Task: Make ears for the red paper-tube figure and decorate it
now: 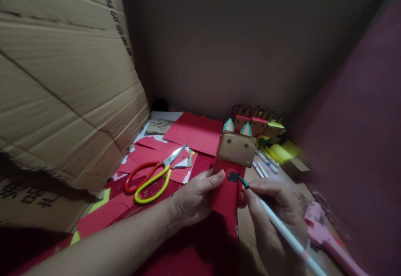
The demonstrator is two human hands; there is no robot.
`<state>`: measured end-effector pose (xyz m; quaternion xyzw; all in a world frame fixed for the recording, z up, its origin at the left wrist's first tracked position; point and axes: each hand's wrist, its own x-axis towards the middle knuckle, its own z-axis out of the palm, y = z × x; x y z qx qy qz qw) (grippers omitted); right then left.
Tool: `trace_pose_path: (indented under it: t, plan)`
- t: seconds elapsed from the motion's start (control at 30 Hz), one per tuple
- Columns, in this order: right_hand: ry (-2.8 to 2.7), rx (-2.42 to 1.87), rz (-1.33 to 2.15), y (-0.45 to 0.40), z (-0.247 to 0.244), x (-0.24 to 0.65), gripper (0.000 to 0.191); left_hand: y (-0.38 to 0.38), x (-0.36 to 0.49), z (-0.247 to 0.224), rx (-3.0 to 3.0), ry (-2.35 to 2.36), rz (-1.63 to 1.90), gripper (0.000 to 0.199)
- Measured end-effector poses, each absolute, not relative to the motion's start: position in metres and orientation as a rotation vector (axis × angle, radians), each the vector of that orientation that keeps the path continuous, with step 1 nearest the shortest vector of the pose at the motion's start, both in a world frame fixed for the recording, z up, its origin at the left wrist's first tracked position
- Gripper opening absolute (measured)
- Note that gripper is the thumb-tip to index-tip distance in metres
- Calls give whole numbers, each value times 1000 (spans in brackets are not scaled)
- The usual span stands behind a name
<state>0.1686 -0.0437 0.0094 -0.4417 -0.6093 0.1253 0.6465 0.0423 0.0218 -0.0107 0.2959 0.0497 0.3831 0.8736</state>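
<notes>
A paper figure has a red body, a brown head with two dot eyes, and two pointed ears edged in teal. My left hand is closed round its lower body, thumb on the front. In my right hand is a white marker with a green tip end, which meets a dark flower-like shape on the red body. Some fingers of both hands are hidden behind the figure or the marker.
Scissors with red and yellow handles lie on red paper pieces at left. Similar figures stand at the back. More markers and a pink glue gun are at right. Cardboard rises at left.
</notes>
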Motion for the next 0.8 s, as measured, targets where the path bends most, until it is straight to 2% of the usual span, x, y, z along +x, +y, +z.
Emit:
trace_pose_path:
  t: [0.4,0.8]
  plan:
    - [-1367,-1053,325,-46,6,169,11,22,41,-13,607,132,804,21]
    - [-1413,-1028,335,-49,9,165,12,20,42,-12,609,195,808,27]
